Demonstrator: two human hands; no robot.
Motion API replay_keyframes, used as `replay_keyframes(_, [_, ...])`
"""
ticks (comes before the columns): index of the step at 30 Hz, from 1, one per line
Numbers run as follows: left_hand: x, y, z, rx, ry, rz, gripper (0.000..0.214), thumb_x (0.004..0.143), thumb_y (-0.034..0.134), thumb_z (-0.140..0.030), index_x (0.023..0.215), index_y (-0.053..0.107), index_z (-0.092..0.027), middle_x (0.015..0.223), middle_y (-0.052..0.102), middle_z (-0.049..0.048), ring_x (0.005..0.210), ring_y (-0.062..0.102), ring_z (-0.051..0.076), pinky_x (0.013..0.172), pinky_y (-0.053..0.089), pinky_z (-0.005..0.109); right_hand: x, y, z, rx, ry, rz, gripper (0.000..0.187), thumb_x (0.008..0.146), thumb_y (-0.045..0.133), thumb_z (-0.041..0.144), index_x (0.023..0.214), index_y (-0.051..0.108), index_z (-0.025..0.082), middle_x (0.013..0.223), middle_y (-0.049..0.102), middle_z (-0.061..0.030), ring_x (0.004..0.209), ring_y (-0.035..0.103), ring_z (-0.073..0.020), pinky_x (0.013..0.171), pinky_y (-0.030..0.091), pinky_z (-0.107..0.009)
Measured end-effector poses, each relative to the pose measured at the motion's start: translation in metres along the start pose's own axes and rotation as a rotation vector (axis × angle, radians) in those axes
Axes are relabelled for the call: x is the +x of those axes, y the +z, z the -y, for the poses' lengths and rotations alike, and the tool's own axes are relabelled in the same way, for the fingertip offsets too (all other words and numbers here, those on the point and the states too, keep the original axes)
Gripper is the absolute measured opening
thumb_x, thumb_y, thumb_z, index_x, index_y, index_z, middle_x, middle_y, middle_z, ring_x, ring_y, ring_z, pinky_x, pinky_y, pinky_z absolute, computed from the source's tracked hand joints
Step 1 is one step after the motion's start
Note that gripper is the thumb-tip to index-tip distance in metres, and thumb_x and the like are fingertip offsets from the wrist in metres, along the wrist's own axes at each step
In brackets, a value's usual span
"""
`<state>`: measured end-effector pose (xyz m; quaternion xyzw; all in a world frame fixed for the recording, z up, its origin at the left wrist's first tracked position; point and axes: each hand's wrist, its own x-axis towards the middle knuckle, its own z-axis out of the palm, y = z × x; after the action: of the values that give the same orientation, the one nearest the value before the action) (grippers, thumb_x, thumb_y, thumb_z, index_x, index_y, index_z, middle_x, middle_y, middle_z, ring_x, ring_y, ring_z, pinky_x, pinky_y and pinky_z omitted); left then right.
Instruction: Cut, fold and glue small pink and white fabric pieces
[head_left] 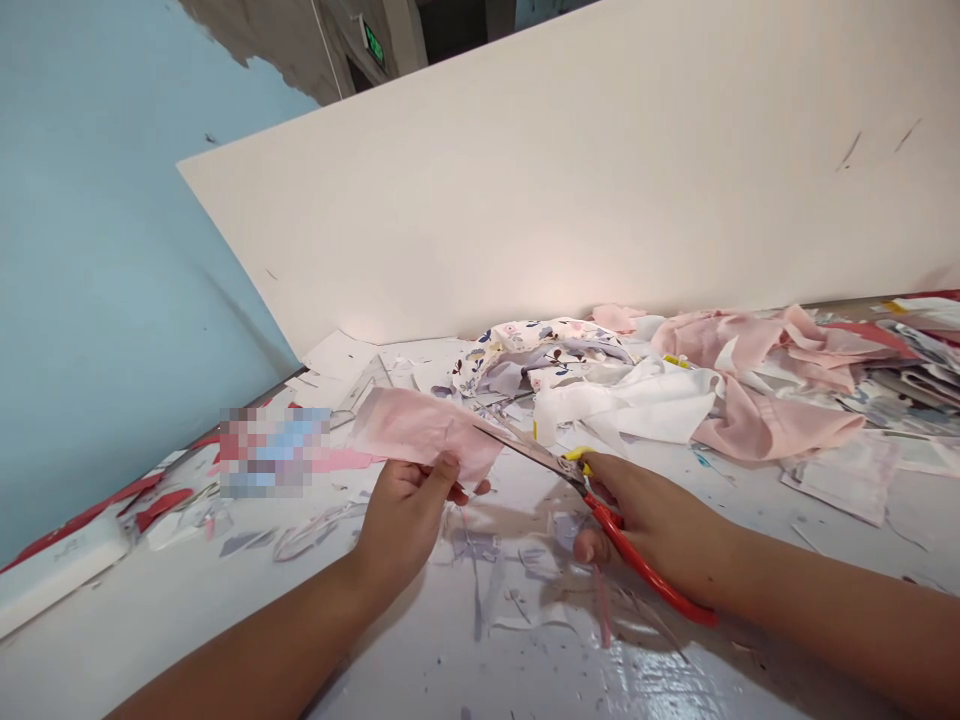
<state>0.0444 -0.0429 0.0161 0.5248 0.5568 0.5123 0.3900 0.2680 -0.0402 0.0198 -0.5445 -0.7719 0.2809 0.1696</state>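
Observation:
My left hand [412,510] pinches a flat piece of pale pink fabric [420,425] along its lower edge, thumb on top. In my right hand [645,520] is a pair of scissors [626,550] with red handles, my fingers wrapped round the grips. The blades point left, and their tips lie at the right part of the pink fabric. Whether the blades have cut into it I cannot tell. Something small and yellow [579,458] shows beside my right fingers near the pivot. Below both hands, thin fabric scraps [529,590] lie on the white table [420,660].
A floral cloth [547,350], white cloth [630,400] and pink cloth [780,425] are heaped behind and to the right. A tall cream board [562,200] stands behind them. Red scraps [161,508] and a white packet [64,570] lie at left, by the blue wall [97,250].

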Motion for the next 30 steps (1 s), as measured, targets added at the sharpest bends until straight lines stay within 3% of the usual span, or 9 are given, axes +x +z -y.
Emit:
replay_keyframes(14, [-0.0004,-0.0004,0.0055,0.034,0.023,0.116,0.031,0.076,0.055,-0.045,0.063,0.058,-0.017,0.054,0.059,-0.0009,0.057,0.058,0.011,0.056,0.043,0.019,-0.0032,-0.0077,0.0096,0.004,0.005,0.084,0.025,0.069,0.057,0.039,0.074,0.041,0.021,0.070,0.052,0.0004,0.063,0.045,-0.0163,0.052,0.034,-0.024])
replay_keyframes(30, [-0.0027,0.0004,0.0030,0.083,0.049,0.132,0.032,0.077,0.053,-0.046,0.065,0.062,-0.017,0.061,0.065,0.0005,0.059,0.058,0.010,0.059,0.044,0.019,-0.0012,-0.0054,0.0055,0.026,-0.031,0.120,0.021,0.075,0.049,0.040,0.073,0.040,0.022,0.067,0.052,0.0013,0.060,0.045,-0.0158,0.051,0.034,-0.024])
